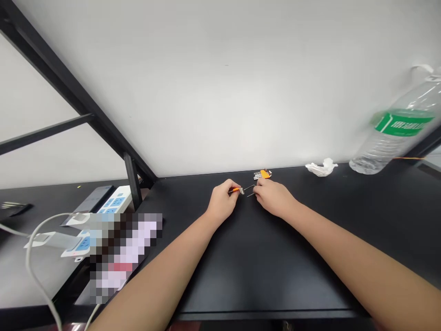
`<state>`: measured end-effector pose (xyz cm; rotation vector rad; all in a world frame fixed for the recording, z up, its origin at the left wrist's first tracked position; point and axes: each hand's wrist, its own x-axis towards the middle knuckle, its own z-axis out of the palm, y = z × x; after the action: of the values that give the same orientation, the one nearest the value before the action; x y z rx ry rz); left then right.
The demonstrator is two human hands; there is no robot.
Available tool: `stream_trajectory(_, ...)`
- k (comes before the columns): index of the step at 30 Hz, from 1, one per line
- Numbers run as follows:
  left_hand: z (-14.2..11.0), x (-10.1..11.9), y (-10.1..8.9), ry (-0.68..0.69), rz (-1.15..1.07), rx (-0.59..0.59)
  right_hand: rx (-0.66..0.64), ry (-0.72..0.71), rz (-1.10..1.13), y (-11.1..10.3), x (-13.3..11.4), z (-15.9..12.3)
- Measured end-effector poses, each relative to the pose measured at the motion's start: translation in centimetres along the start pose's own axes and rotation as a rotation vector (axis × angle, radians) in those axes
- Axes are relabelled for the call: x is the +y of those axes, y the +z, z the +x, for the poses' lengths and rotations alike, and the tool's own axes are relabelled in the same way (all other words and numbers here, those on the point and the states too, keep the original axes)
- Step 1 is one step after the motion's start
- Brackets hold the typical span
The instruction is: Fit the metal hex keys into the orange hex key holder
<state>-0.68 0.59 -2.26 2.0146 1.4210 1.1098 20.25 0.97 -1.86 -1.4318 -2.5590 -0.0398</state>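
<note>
My left hand (223, 200) rests on the black table (262, 266) with its fingers closed on a small orange-handled tool (236, 189) with a metal tip. My right hand (274, 196) lies just to the right, fingers pinched on a thin bent metal wire piece (250, 190) that meets the tool's tip. Just behind the hands, near the wall, lies an orange holder of hex keys (263, 174).
A crumpled white tissue (321, 168) and a clear water bottle with a green label (396, 133) stand at the back right. At left, a white power strip with blue sockets (103, 216), a white cable (34, 257) and a black frame post (132, 181).
</note>
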Motion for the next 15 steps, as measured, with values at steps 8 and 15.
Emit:
stream_trajectory(8,-0.1,0.2,0.0,0.035,-0.028,-0.054,-0.107,0.050,0.204,-1.3,-0.5,-0.7)
stream_trajectory(15,-0.2,0.4,-0.2,0.078,-0.045,-0.083,0.055,-0.057,0.538,-1.3,-0.7,-0.4)
